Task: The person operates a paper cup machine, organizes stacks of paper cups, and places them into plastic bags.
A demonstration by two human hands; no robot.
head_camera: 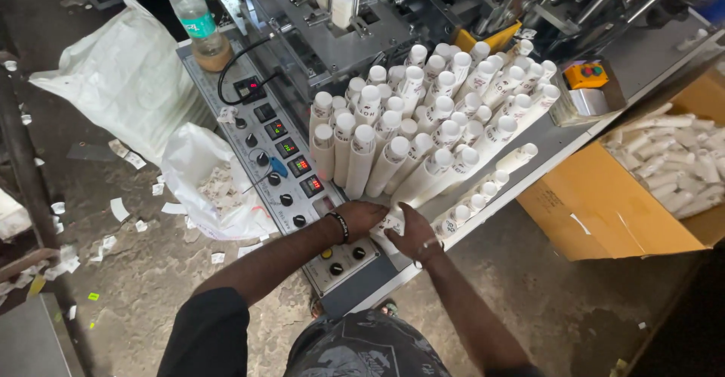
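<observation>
Both hands' grip, left hand [364, 217] and right hand [411, 233], closes on cup stacks [393, 224]; more stacks [423, 120] crowd behind, control panel [291, 158] alongside.

White paper cup stacks [423, 132] with dark print, yellow-brown cardboard box [604, 203], grey control panel [291, 162].

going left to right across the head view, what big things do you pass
large white woven sack → grey control panel with black knobs → stacks of white paper cups → brown cardboard box
</observation>
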